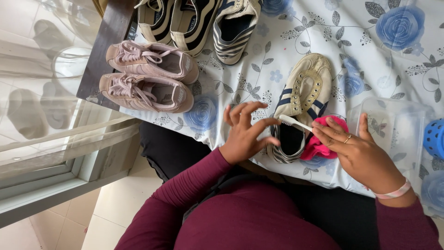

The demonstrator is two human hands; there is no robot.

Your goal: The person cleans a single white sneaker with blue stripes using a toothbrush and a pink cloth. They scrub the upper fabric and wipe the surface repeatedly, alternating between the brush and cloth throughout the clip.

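Hands w/ toothbrush over a laceless striped sneaker on a floral cloth

Left hand (243,134) is hovering w/ fingers spread, thumb touching the heel end of the cream sneaker w/ navy stripes (300,99); right hand (356,150) is pinching a white toothbrush (295,122) whose head is lying across the shoe's opening, and is pressing on a pink cloth (319,143) just beside the shoe. A clear plastic tub (397,120) is sitting beside the right hand, a blue perforated thing (434,138) at the frame edge. Pair of pink sneakers (148,76) is lying at the table's left, 3 striped shoes (194,21) at the top. Blue-rose tablecloth (379,41) is covering the table.
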